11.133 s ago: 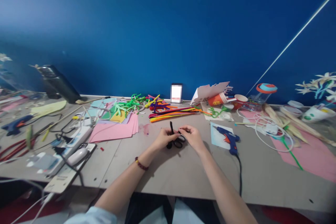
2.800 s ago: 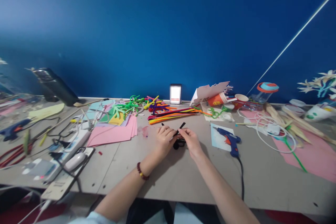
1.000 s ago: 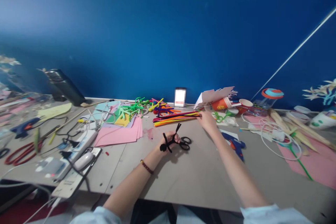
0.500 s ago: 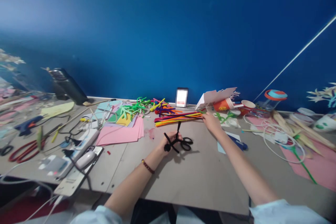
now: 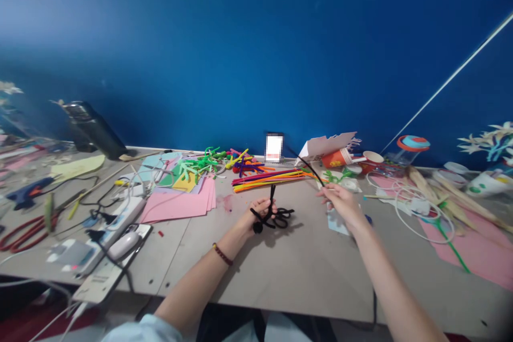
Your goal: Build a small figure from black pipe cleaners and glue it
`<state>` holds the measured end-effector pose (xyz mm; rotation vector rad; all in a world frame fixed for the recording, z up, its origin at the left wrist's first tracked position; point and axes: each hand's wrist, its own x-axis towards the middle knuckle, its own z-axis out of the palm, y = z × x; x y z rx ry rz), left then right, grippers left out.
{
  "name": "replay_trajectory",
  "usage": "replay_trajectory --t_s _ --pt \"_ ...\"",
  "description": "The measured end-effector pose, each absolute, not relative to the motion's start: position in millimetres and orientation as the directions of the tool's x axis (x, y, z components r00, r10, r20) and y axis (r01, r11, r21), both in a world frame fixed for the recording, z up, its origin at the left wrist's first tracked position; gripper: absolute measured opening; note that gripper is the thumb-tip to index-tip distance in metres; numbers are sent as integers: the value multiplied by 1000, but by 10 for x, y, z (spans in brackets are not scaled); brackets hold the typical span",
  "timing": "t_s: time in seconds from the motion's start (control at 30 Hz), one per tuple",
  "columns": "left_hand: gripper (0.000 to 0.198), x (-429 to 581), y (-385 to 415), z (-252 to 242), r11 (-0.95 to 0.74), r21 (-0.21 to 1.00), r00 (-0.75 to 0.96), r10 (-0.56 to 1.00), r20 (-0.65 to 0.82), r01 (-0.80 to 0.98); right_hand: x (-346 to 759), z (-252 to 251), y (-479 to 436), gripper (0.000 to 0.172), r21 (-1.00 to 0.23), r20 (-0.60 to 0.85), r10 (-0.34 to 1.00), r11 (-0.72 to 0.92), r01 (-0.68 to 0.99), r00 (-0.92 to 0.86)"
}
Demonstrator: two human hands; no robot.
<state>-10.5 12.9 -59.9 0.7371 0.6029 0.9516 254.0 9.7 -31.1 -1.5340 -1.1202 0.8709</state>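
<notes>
Black pipe cleaners bent into a small figure (image 5: 263,218) are in the left hand (image 5: 262,206), just below the centre of the frame. That hand's fingers are curled in, thumb and fingertips pinching the figure, with one strand standing up above them and others sticking out to the sides. Black loops (image 5: 282,217) show just right of these fingertips; whether they belong to the figure or are a separate thing, I cannot tell.

The right hand (image 5: 341,203), right of centre, is mostly closed, its thumb and forefinger holding one end of a long black pipe cleaner (image 5: 308,164). This stick slants up and left from the fingers, slightly curved, toward the small screen (image 5: 274,148) standing at the foot of the blue wall (image 5: 224,59). The two hands are well apart.

Between and beyond them, at mid-frame, a bundle of coloured pipe cleaners (image 5: 267,180) lies flat on the table (image 5: 288,272). Green pieces (image 5: 204,159) and pink paper (image 5: 173,207) lie to its left, red paper cups (image 5: 334,158) to its right. Under the right hand, a sheet of light blue paper (image 5: 337,223) is partly covered.
</notes>
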Motion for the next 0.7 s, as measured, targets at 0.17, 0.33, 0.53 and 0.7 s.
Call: replay_trajectory --t_s 0.17,0.33,0.53,0.7 --pt "24 -115 126 -597 376 775 434 889 -147 -508 2110 -492 -45 32 -958 -47 967 -115 264 251" --pt "19 -134 126 -581 438 728 438 874 -208 -528 2035 -690 -68 16 -747 62 972 -104 656 225" --pt "12 -121 132 -565 475 695 424 867 -263 -540 2154 -686 -118 23 -383 56 987 -118 916 151" --pt "8 -119 120 -533 481 670 393 871 -294 -565 2424 -693 -365 25 -271 214 960 -117 956 178"
